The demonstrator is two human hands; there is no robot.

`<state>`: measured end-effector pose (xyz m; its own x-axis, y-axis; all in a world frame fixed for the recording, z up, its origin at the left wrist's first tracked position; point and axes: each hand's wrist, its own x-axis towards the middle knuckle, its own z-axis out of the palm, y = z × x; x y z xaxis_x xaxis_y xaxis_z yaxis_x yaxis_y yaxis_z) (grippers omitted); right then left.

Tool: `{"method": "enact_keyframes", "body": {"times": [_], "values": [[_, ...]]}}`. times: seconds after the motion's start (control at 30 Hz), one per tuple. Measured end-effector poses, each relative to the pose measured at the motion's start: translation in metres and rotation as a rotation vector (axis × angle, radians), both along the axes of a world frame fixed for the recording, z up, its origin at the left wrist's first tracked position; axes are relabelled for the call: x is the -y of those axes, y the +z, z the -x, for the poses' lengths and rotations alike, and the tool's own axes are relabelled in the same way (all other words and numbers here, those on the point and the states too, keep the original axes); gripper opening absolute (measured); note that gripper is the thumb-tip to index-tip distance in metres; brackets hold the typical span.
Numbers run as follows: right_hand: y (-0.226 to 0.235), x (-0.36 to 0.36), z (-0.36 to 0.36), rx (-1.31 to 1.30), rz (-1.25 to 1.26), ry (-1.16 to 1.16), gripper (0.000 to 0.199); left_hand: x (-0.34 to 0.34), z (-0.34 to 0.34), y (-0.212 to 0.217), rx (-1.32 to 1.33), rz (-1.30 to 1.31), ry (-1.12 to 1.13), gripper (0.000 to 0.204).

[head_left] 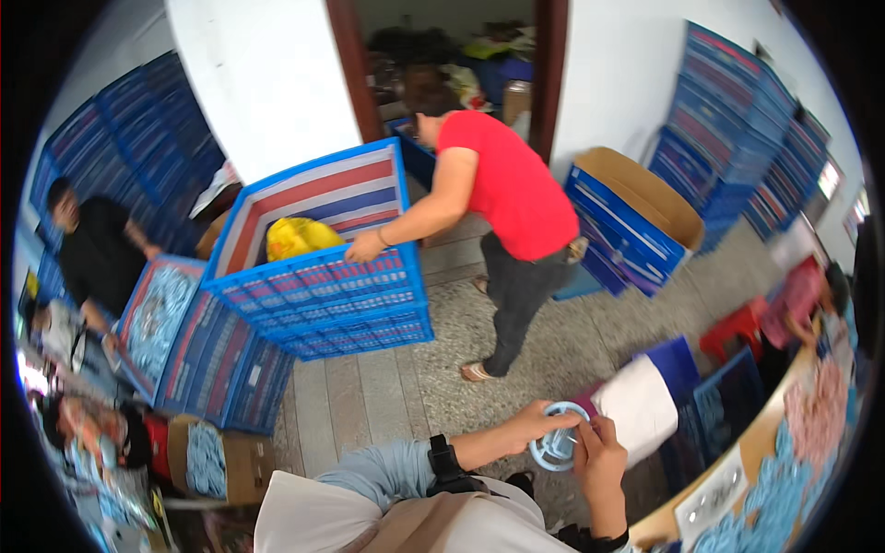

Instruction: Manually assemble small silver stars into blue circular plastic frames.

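Observation:
In front of my body I hold a light blue plastic ring (536, 453) with thin inner parts of the same colour. My left hand (539, 422) is closed on its upper rim, the thumb lying over the top. My right hand (601, 453) is closed at the right side of the ring, fingertips pinched together against it. Whether a smaller piece sits between those fingertips, I cannot make out. Dark straps go round both my wrists. A white sheet or bag (636, 410) lies just beyond my right hand.
Ahead, a person in a red shirt (507, 184) bends with a hand on a large blue crate (323, 295) holding a yellow bag (300, 238). Light blue parts fill a crate (161, 318) at left. Right, a table (659, 525) bears blue and pink parts. Crate stacks (719, 120) line the walls.

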<state>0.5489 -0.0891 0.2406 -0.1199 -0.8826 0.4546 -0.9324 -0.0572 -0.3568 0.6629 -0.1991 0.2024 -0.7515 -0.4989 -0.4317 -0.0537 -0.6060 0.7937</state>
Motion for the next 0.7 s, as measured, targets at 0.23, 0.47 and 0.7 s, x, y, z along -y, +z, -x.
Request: {"method": "enact_keyframes", "body": {"times": [0.23,0.47,0.7], "values": [[-0.008,0.065,0.072,0.592,-0.09,0.244,0.019,0.016,0.036,0.007,0.061,0.083,0.267,0.028],[-0.019,0.103,0.106,0.676,-0.212,0.464,0.018,0.005,0.066,-0.001,0.101,0.055,0.625,0.026],[-0.012,0.117,0.114,0.696,-0.397,0.653,0.015,-0.015,0.073,0.007,0.066,0.005,0.795,0.025]]}}
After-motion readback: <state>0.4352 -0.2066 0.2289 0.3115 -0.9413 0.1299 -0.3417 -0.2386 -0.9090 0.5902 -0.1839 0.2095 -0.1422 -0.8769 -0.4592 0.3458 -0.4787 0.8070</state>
